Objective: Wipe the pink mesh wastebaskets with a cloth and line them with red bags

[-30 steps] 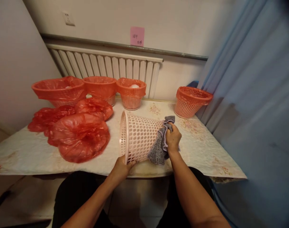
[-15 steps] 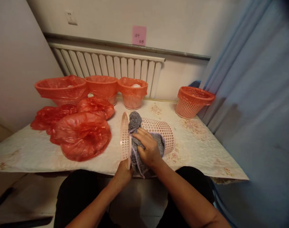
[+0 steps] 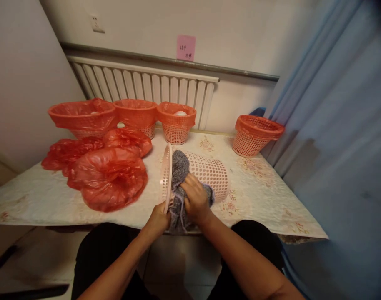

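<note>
A pale pink perforated wastebasket [image 3: 214,173] lies on its side on the table, its open mouth facing left. My left hand [image 3: 157,218] is closed on the near part of its rim. My right hand [image 3: 195,198] grips a grey cloth [image 3: 180,166] with a lilac edge and presses it against the outside of the basket, just right of the rim. Part of the cloth hangs down toward the table's front edge.
Behind stand lined wastebaskets: one at the left [image 3: 82,114], one beside it [image 3: 136,112], another [image 3: 176,127] with something white inside, and one at the right [image 3: 251,139]. Crumpled red plastic bags [image 3: 111,179] lie left. A blue curtain [image 3: 328,137] borders the right.
My right hand and the cloth have shifted slightly down along the basket's side. The rim has turned or tilted a little, and my left hand has moved slightly left and up with it.
</note>
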The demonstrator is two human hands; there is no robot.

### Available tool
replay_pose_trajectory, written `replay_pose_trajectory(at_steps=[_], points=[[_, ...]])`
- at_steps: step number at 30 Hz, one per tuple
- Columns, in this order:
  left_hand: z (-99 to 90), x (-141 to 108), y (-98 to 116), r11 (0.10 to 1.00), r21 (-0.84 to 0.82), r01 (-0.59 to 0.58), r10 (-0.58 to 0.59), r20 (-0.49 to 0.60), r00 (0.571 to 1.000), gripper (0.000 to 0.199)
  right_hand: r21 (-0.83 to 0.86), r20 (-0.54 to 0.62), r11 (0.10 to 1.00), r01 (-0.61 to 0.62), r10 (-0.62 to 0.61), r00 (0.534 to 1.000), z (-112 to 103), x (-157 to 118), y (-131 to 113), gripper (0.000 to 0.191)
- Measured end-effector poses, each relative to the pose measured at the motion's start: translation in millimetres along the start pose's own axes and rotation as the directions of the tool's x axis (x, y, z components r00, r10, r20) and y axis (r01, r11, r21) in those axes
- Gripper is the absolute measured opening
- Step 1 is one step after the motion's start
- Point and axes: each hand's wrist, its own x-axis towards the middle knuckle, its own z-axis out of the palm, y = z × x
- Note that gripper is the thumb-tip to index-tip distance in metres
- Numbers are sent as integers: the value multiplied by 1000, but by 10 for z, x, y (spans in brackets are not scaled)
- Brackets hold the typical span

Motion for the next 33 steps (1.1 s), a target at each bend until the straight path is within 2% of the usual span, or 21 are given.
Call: replay_pose_trajectory(at_steps=[2,4,6,8,10,11,12,15,17,19,20,22,24,26,29,31,32,33], points=[[3,23,-31,999,-46,8,-9,-29,1000,30,-42,-23,993,-107,106,994,-80,28,200,48],[-3,51,-31,997,-69,26,-29,-39,999,36,-100,-83,957,-270,263,961,-206,32,479,48],[-8,67,-15,997,-70,44,-47,-40,998,39,-153,-171,883,-444,419,892,-360,15,788,46],[-9,68,0,997,-53,48,-50,-46,998,39,-185,-274,772,-609,554,786,-496,-11,1040,42],[-6,58,2,999,-38,35,-36,-49,998,38,-190,-346,703,-685,605,717,-557,-36,1144,40],[-3,52,-4,999,-34,25,-26,-48,999,38,-186,-356,709,-680,597,719,-550,-46,1123,40],[-1,46,-13,999,-31,19,-20,-44,999,37,-180,-348,744,-644,564,749,-518,-55,1053,41],[5,36,-48,999,-33,25,-26,-34,999,34,-143,-228,912,-385,349,909,-325,-71,627,45],[10,34,-65,999,-42,21,-21,-19,1000,32,-96,-94,979,-181,172,981,-188,-74,304,50],[11,32,-65,999,-50,4,-4,-5,1000,31,-32,13,999,-10,11,1000,-101,-65,92,50],[10,31,-59,999,-53,3,-4,-3,1000,31,-12,41,999,30,-29,999,-85,-56,54,50],[4,29,-35,998,-60,25,-26,-11,1000,32,-17,38,1000,-6,6,999,-110,-38,123,51],[-3,25,-8,996,-61,60,-62,-24,998,36,-65,-37,984,-165,163,986,-200,-27,353,51],[-1,13,10,996,-45,70,-72,-27,997,37,-109,-156,919,-379,361,920,-333,-27,660,49],[28,-30,12,999,-5,46,-46,-8,999,35,-126,-318,746,-654,594,739,-532,-40,1060,43],[60,-72,-3,1000,13,19,-19,12,1000,34,-116,-376,649,-752,672,638,-606,-45,1186,42],[75,-94,-15,1000,22,7,-8,18,1000,34,-108,-384,632,-767,685,619,-616,-42,1195,41],[88,-114,-28,1000,32,-2,1,24,1000,35,-99,-378,642,-761,683,625,-609,-33,1168,42]])
